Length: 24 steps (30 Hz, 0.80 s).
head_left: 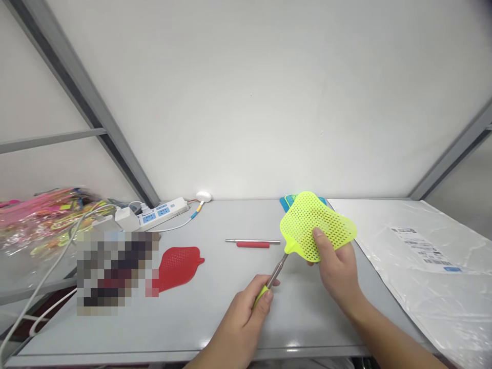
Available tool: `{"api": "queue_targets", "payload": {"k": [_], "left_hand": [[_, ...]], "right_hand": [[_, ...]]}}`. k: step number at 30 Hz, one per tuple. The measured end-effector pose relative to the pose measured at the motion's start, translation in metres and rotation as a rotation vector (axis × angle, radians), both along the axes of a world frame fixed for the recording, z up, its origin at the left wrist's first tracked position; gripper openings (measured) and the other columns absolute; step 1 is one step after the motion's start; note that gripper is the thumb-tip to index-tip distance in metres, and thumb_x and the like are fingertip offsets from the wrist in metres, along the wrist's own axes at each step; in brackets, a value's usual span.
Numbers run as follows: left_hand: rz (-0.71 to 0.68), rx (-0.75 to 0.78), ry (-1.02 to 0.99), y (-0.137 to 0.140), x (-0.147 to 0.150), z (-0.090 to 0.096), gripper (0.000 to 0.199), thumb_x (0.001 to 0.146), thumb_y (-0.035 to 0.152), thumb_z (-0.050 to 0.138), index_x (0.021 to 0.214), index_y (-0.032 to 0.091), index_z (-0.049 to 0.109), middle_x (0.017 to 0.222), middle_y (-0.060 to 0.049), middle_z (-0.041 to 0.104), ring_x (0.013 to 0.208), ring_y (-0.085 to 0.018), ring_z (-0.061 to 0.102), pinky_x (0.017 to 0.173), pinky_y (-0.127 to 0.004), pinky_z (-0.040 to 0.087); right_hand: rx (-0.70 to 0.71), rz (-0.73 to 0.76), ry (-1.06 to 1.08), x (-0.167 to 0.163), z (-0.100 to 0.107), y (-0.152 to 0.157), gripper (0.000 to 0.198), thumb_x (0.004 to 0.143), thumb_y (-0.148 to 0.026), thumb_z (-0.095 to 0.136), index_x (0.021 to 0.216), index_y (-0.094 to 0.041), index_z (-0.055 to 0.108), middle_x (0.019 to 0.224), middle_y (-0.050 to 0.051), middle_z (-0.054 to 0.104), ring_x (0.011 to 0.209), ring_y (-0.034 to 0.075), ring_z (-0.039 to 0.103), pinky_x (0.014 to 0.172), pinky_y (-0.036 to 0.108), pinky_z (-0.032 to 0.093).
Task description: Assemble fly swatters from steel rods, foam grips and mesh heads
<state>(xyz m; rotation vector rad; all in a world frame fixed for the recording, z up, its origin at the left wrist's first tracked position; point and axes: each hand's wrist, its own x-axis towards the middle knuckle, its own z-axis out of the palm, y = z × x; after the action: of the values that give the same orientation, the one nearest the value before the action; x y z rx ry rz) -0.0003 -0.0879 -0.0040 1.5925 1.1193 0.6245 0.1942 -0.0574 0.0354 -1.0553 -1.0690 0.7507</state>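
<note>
A yellow-green fly swatter (303, 220) with a perforated head is held between my two hands above the table. My left hand (249, 307) is closed around its yellow-green grip, where the silver rod comes out. With thumb on top and fingers behind, my right hand (336, 266) pinches the right part of the perforated head. Rod and head are joined at the neck. On the table to the left lies a red swatter head (179, 266), detached. A thin silver rod (251, 241) with a red grip (252, 245) lies in the middle of the table.
A white power strip (163, 212) with plugs and cables stands at the back left, near bagged colourful items (49, 220). A pixelated patch hides something there. A blue packet (285, 203) lies behind the swatter head. White plastic packaging (415, 246) with a label covers the right side.
</note>
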Motion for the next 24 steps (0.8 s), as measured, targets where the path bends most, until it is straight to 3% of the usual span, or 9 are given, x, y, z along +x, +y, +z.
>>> {"api": "queue_targets", "payload": {"k": [6,18,21,24], "left_hand": [[0.014,0.011,-0.037,-0.002,0.001,0.003,0.043,0.096,0.053,0.034,0.122,0.024,0.054,0.073,0.003,0.040,0.070,-0.016,0.038,0.067,-0.026,0.033],[0.005,0.030,-0.057,-0.002,0.003,0.003,0.043,0.097,0.051,0.033,0.120,0.023,0.055,0.067,0.004,0.035,0.064,-0.015,0.034,0.060,-0.025,0.027],[-0.007,0.045,-0.036,0.001,0.002,0.011,0.043,0.097,0.051,0.031,0.119,0.023,0.056,0.065,0.005,0.034,0.062,-0.015,0.033,0.059,-0.024,0.028],[-0.033,0.097,0.008,0.009,0.002,0.029,0.039,0.097,0.049,0.035,0.110,0.023,0.060,0.069,0.003,0.045,0.065,-0.015,0.040,0.062,-0.024,0.031]], "right_hand": [[-0.047,-0.023,0.009,0.005,0.001,0.002,0.026,0.090,-0.046,0.056,0.095,-0.021,0.058,0.072,0.000,0.056,0.057,0.013,0.054,0.040,0.023,0.044],[-0.113,0.018,-0.059,0.006,0.004,0.004,0.029,0.088,-0.050,0.057,0.088,-0.021,0.055,0.067,-0.002,0.053,0.053,0.012,0.050,0.041,0.023,0.042],[-0.129,0.030,-0.055,0.008,0.005,0.005,0.030,0.085,-0.049,0.060,0.081,-0.020,0.053,0.060,-0.004,0.050,0.047,0.010,0.046,0.040,0.023,0.038],[-0.141,0.065,0.029,0.010,0.007,0.008,0.029,0.080,-0.046,0.066,0.079,-0.020,0.054,0.062,-0.004,0.049,0.046,0.009,0.042,0.039,0.023,0.036]]}}
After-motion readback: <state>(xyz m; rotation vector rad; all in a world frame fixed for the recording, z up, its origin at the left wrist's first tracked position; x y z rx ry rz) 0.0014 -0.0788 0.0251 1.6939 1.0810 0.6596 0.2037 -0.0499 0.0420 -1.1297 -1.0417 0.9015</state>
